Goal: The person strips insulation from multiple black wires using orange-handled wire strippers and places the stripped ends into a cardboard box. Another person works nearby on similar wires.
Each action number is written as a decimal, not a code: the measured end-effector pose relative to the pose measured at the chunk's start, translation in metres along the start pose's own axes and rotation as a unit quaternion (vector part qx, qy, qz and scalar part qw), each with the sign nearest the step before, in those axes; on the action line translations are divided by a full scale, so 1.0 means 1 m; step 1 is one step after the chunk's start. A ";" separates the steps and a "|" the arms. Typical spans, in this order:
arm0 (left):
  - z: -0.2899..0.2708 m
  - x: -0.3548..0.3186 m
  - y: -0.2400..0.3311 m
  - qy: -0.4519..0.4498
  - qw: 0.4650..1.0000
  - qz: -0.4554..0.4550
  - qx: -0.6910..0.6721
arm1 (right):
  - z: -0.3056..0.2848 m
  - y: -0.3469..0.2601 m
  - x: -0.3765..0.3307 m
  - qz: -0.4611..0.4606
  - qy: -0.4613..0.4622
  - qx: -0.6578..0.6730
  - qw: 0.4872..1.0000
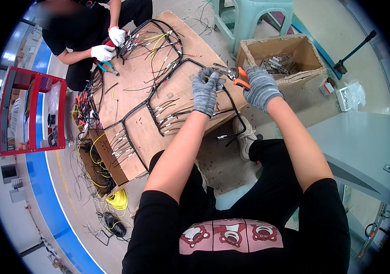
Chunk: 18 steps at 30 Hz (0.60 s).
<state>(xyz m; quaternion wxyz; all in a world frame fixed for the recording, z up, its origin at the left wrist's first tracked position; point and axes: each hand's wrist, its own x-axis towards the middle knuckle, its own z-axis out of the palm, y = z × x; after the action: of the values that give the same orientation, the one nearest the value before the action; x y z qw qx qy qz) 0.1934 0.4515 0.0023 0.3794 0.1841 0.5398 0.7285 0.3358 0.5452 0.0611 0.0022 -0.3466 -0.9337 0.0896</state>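
Observation:
My left hand (205, 92), in a grey knit glove, is closed over the board's right part, pinching a wire whose tip barely shows. Beside it, my right hand (261, 87), gloved alike, grips wire-stripping pliers (239, 73) with orange handles. Their metal jaws point left, toward the left fingertips. A black-wrapped wire harness (135, 111) branches across the wooden board (200, 45), its many thin ends carrying white and red tips. One black branch (236, 111) bends past my hands and hangs over the board's near right edge.
Across the board, a co-worker's white-gloved hands (104, 52) handle the harness near teal-handled pliers (107, 68). A cardboard box (311, 54) of metal parts stands right, below a green stool (268, 5). Left are a red rack (34, 109) and yellow wire coils (118, 199). A grey table (364, 141) stands right.

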 end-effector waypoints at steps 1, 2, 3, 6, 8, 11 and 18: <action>-0.002 0.002 0.000 -0.010 1.000 0.001 0.000 | 0.000 -0.001 0.000 0.002 0.002 -0.011 1.000; -0.003 0.004 -0.001 -0.021 1.000 0.002 0.001 | -0.001 -0.002 0.001 0.005 0.004 -0.021 1.000; -0.003 0.005 -0.001 -0.018 1.000 -0.002 0.001 | -0.003 -0.004 0.000 0.006 -0.001 -0.030 1.000; -0.003 0.006 -0.001 -0.016 1.000 -0.015 0.001 | -0.005 -0.008 -0.001 0.008 -0.003 -0.043 0.999; -0.003 0.007 0.000 -0.023 0.999 -0.028 0.002 | -0.003 -0.007 -0.002 0.005 0.014 -0.035 0.999; -0.006 0.010 0.000 -0.035 0.999 -0.035 0.018 | -0.002 -0.006 -0.001 0.003 0.020 -0.034 0.999; -0.008 0.011 -0.001 -0.041 0.998 -0.043 0.019 | -0.007 -0.008 -0.002 -0.002 0.017 -0.042 0.999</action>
<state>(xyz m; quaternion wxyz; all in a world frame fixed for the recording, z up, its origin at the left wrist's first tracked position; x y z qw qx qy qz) 0.1807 0.4550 -0.0028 0.4287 0.1975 0.5450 0.6930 0.3327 0.5388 0.0691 0.0040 -0.3464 -0.9370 0.0446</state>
